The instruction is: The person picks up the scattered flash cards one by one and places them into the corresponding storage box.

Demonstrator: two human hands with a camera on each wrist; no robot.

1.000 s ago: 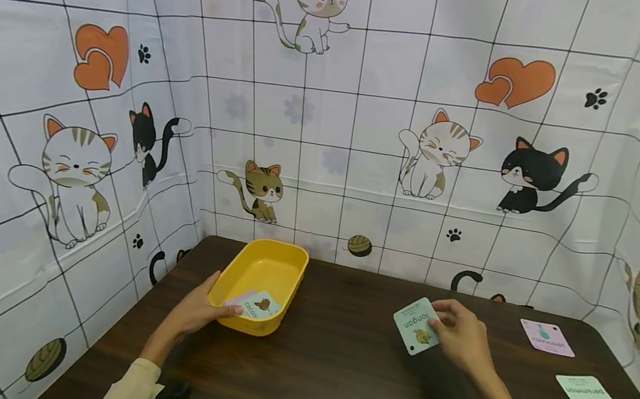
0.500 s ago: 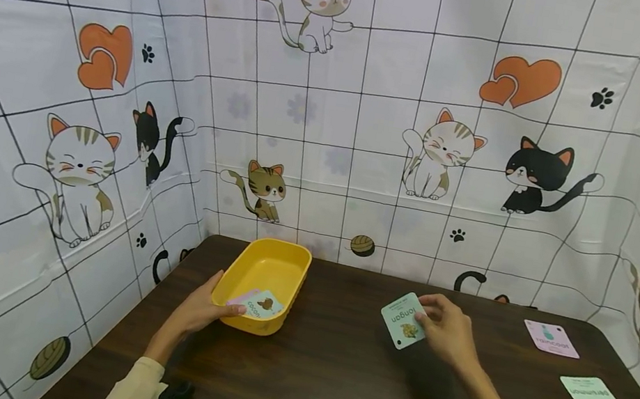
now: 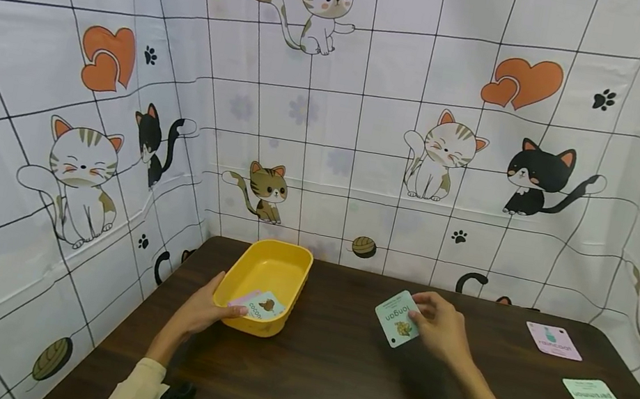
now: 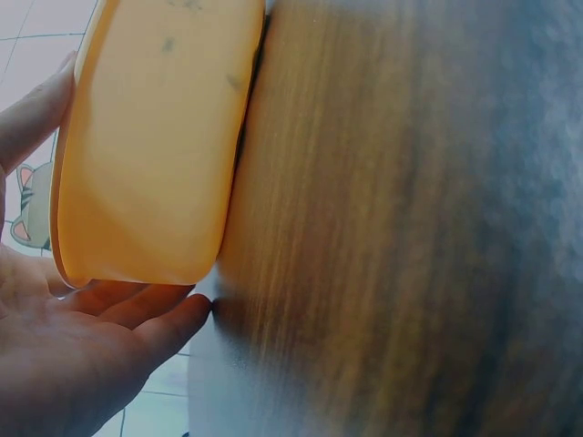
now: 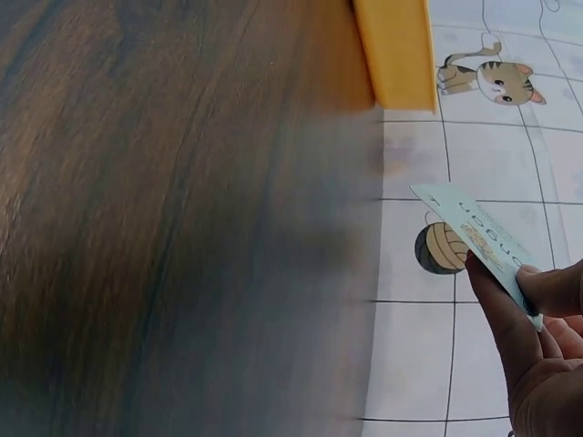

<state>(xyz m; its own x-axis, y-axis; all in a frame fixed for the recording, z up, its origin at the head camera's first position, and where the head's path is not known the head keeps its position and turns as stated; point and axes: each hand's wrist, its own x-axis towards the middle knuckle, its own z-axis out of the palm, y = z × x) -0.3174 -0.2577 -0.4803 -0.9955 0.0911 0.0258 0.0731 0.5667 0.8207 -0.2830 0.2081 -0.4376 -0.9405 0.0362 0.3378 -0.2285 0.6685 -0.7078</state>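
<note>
One longan card is up above the surface, lower right of centre. The right hand's grip pinches its edge, maybe so its front shows. Lower left, the left hand's grip holds a corner of the yellow tub, probably to keep it still.

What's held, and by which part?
Right grip: longan card, by its right edge in head view. Left grip: yellow tray, near left corner.
</note>
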